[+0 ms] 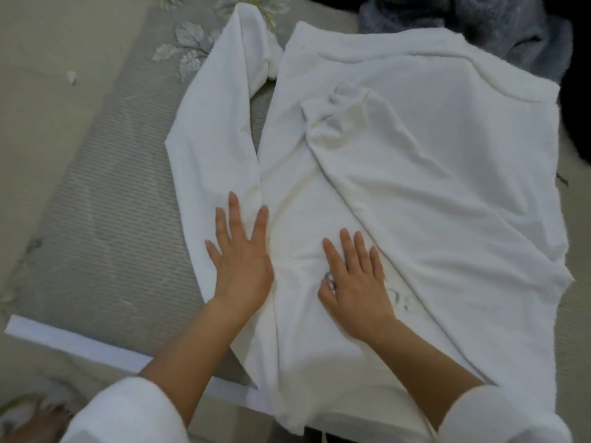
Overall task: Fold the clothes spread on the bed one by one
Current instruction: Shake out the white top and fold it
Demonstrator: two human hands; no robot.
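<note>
While both hands press flat on it, the white top (pixel 431 187) lies spread across the bed (pixel 105 203), its near end hanging over the edge toward the person. The left hand (pixel 240 260) rests with fingers straight and splayed, holding nothing, beside the seam where the long sleeve (pixel 220 123) meets the body. The right hand (pixel 356 276) lies just as flat near the slanted fold that crosses the middle.

As I judge it, the risk is a lumpy fold. A bunched patch (pixel 339 110) sits under the folded-over side, and smoothing only the near part would trap it. The overhanging end could also drag the cloth off once the palms lift.

A dark grey garment (pixel 479 24) touches the far corner of the top and may catch when it is turned. A white strip (pixel 64 338) runs along the bed's near edge.
</note>
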